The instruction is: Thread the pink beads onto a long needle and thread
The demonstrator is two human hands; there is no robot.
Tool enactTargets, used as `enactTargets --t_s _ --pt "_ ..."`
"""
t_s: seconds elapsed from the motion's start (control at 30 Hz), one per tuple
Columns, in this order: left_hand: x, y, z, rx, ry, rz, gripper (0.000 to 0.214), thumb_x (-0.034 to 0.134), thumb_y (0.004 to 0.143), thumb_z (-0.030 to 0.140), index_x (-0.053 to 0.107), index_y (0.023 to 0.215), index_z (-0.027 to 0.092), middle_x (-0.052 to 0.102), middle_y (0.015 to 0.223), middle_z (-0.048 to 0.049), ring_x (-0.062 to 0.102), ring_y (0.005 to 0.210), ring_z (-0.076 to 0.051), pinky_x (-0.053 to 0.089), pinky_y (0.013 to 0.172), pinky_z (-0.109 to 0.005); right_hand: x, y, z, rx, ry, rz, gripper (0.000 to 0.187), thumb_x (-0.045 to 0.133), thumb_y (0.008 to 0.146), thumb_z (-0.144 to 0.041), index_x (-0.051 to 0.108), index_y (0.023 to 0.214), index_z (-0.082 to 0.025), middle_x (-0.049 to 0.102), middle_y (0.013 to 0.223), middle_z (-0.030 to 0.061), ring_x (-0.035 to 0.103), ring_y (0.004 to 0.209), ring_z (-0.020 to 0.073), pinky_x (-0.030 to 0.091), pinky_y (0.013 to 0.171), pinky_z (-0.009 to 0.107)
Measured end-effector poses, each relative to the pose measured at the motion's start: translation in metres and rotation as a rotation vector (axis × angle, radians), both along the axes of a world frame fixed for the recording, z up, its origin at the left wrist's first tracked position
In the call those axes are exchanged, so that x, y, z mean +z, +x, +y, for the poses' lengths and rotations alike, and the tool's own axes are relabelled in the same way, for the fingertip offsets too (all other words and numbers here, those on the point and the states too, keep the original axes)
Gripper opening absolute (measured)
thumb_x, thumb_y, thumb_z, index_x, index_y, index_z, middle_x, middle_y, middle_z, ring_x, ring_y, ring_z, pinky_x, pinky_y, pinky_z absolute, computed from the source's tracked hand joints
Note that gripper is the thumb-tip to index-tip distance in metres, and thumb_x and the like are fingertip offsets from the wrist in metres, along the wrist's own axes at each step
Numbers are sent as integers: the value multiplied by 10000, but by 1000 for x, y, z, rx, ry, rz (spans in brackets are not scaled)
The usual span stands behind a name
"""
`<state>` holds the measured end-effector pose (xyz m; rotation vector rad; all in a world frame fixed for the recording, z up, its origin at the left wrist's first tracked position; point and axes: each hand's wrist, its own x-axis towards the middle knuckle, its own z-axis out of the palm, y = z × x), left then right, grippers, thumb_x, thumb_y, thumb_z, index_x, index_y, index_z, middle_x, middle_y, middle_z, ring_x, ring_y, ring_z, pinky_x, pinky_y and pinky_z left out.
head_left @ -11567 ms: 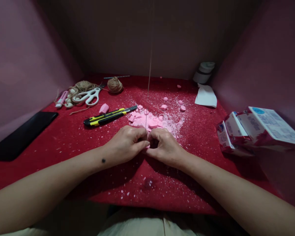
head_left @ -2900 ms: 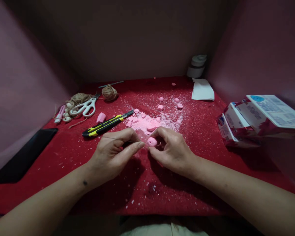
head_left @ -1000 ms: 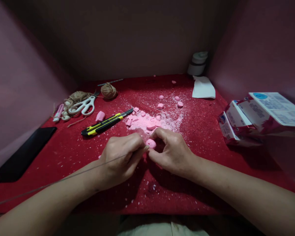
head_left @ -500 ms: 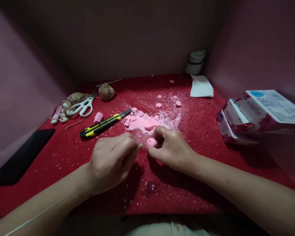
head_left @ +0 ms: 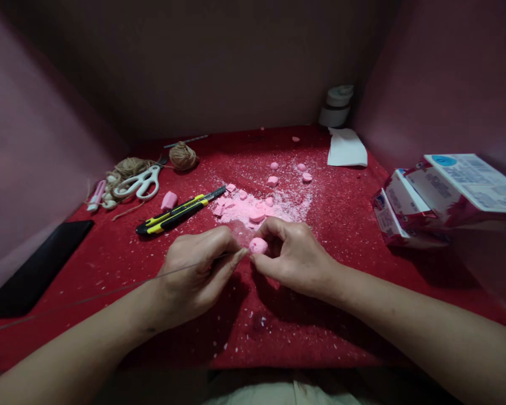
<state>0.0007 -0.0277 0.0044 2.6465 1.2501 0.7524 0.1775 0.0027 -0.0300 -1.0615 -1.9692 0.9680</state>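
My right hand (head_left: 295,253) pinches a small rounded pink bead (head_left: 258,246) between thumb and forefinger; a small dark spot like a hole shows on its face. Close to the bead's left side, my left hand (head_left: 202,267) is closed on a thin grey cord (head_left: 160,275), which trails over the wrist toward the lower left edge. Whether the cord's tip touches the bead I cannot tell. Just beyond the hands lies a heap of pink shavings (head_left: 240,209) with chunks in it. A yellow and black utility knife (head_left: 181,212) rests left of the heap, blade out.
At left are white scissors (head_left: 139,183), a twine ball (head_left: 183,156), a pink block (head_left: 169,200) and a black flat object (head_left: 37,267). Boxes (head_left: 442,197) stand at right, white paper (head_left: 347,147) and a white container (head_left: 336,106) behind. Red cloth (head_left: 341,332) covers the table.
My left hand has moved slightly right, its fingertips closer to the bead. The cord has swung up from along the forearm to cross the back of my left hand.
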Motion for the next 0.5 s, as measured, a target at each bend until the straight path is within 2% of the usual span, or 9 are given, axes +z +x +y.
enactTargets --t_s 0.13,0.33,0.5 --pt "-3 -1 2 -27 -14 -11 139 498 834 123 510 700 159 498 574 32 405 471 -64 304 460 -193 0 1 -1 20 41 -23 41 528 699 -163 558 718 -143 536 622 -3 453 560 93 356 550 237" --pt "-4 2 5 -36 -108 -10 170 503 845 141 505 675 151 508 565 36 448 483 -57 327 468 -176 -5 0 0 50 197 -49 37 527 689 -130 532 654 -140 517 608 -5 423 550 85 333 534 231" --pt "-6 2 2 -22 -38 -104 103 515 837 104 529 742 142 548 620 18 470 517 -61 370 503 -184 -5 1 1 73 40 58 24 535 704 -135 554 718 -139 523 623 -16 446 559 83 354 538 222"
